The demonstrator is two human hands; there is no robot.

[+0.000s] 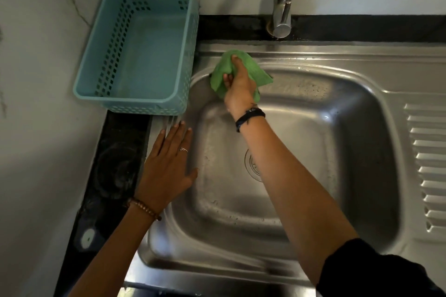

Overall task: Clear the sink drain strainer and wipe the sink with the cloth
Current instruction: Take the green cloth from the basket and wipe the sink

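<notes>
- Head view: a green cloth [241,72] is gripped by the right hand [239,87] and pressed on the sink [362,113] rim at upper centre of the frame.
- The left hand [166,166] is laid flat, fingers straight, on the sink's left edge.
- The drain strainer [252,164] is partly hidden by the right forearm, mid-frame.
- A blue basket [101,60] is set on the bench, upper left.
</notes>
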